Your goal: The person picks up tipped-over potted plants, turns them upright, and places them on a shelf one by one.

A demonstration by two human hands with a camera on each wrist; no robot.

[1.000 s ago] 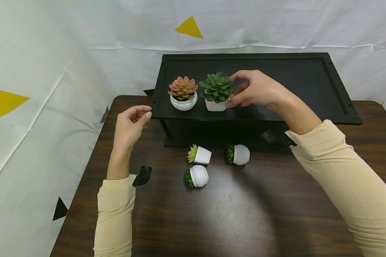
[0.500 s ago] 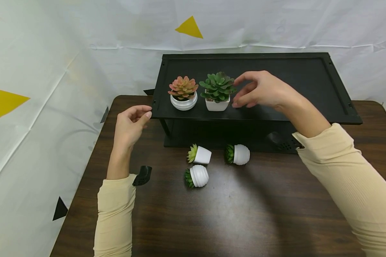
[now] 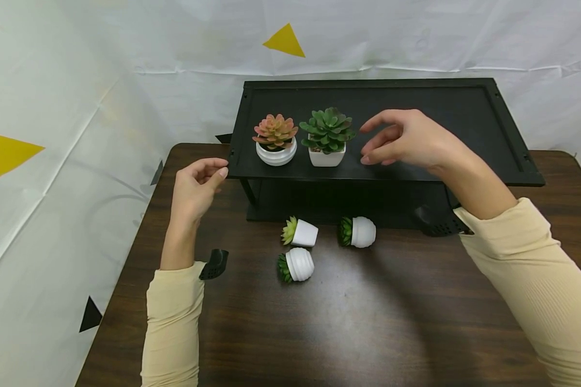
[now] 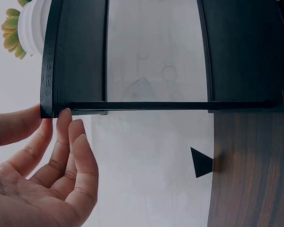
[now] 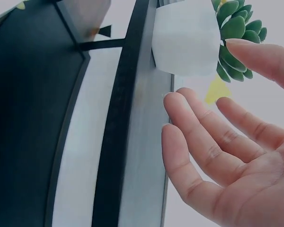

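Right hand (image 3: pixel 411 137): withdrawn rightward from the green succulent (image 3: pixel 327 137); released, fingers parted and gently bent, holding nothing.
Green succulent: upright, freestanding, near front edge of black shelf (image 3: pixel 416 94), left half; placing appears complete.
Left hand (image 3: pixel 193 191): pinching the shelf's left edge by the front corner.
Pink succulent (image 3: pixel 276 140): upright, nearer that corner.
Yellow-green plant (image 3: pixel 304 233), ribbed-pot plant (image 3: pixel 299 264), round-pot plant (image 3: pixel 363 232): on their sides, worktop (image 3: pixel 348 333), before shelf's front edge.

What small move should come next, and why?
Probably reach down for the rightmost tipped plant: the right hand holds nothing, a pink plant and a green plant stand upright on the black shelf, while this one lies on its side on the wooden table.
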